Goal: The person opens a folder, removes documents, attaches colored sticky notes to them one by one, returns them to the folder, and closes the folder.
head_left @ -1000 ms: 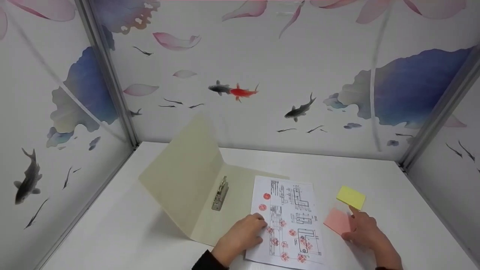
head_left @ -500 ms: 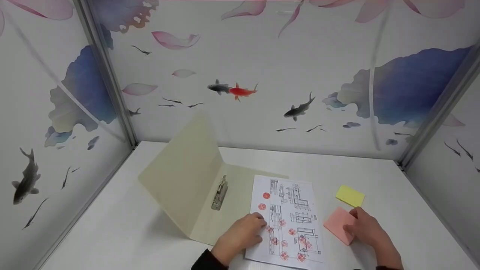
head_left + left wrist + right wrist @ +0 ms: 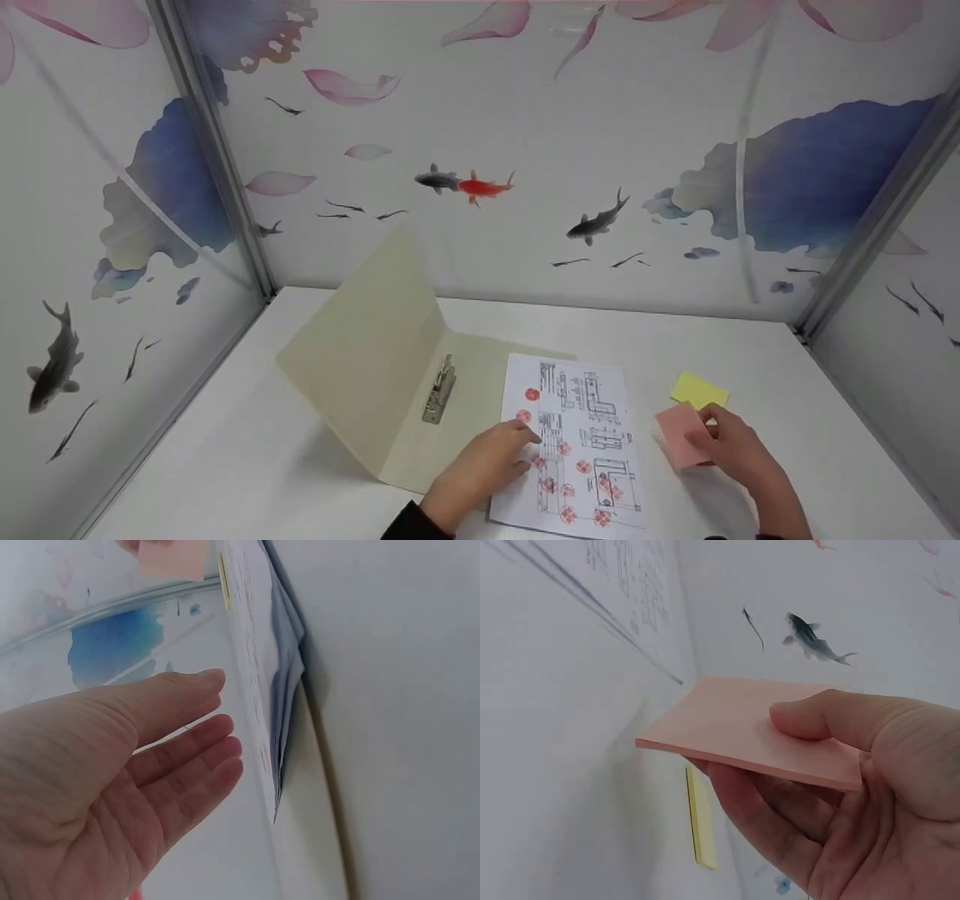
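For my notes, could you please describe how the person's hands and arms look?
The left hand and right hand are bare, with no glove or ring showing. A black sleeve shows on the left; on the right, only a dark edge, perhaps a cuff.

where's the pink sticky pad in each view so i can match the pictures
Head: pink sticky pad low, right of centre, held in the right hand.
Left wrist: pink sticky pad at the top edge, left of centre.
Right wrist: pink sticky pad across the middle.
Shared landmark: the printed papers, seen in all three.
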Available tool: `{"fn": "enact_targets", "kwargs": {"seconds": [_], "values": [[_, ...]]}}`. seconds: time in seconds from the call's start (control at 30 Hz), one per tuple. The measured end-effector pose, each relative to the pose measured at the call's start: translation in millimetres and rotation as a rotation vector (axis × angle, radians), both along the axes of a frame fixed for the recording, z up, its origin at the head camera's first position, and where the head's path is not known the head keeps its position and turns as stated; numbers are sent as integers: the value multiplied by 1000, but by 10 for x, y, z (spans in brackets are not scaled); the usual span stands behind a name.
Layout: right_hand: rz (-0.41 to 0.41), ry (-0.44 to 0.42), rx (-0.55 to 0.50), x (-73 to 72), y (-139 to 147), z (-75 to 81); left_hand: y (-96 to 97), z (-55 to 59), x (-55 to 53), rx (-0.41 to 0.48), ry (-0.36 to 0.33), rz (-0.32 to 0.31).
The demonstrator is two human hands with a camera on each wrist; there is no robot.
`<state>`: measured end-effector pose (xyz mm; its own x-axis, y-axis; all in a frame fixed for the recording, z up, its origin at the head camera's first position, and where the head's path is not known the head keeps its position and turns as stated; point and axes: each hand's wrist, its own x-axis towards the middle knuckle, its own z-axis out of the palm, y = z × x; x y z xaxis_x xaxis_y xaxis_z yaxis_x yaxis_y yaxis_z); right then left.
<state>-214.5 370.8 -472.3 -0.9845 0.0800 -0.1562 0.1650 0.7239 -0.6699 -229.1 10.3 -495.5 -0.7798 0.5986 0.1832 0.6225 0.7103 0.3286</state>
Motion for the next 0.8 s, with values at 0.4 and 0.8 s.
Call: {"fn": "enact_targets", "kwargs": {"seconds": [0.4,0.8], "values": [[121,86,-525,59,-571,99,110,57,59,260,203,-133],[370,12,-770,88,-984,117,278,149,175,329,381,-213]]}}
